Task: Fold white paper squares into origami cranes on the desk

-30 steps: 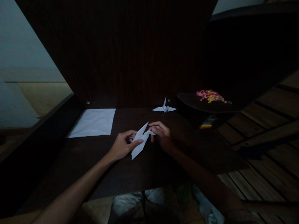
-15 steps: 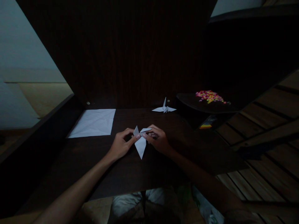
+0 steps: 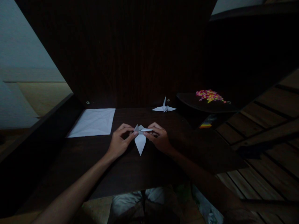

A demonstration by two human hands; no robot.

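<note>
Between my two hands is a white origami crane (image 3: 140, 145), partly folded, with one broad pointed flap hanging toward me and narrower points sticking up and to the right. My left hand (image 3: 121, 140) pinches its left side, thumb in front. On the right side, my right hand (image 3: 159, 138) grips the paper beside a narrow point, its thumb near the middle. The fingers behind the paper are partly hidden. Farther back on the dark desk (image 3: 130, 174) stands a finished white paper crane (image 3: 164, 108) with spread wings.
A creased white paper sheet (image 3: 93, 122) lies at the left, by the raised side board (image 3: 39, 146). On a rounded shelf (image 3: 187, 101) at the right sits a pile of small colourful pieces (image 3: 210, 95). Below it is a yellow-and-red item (image 3: 205, 125). A tall dark panel (image 3: 121, 56) closes the back.
Both hands have shifted slightly away from me with the paper. The lower flap looks shorter, and another point now shows between the upper ones.
</note>
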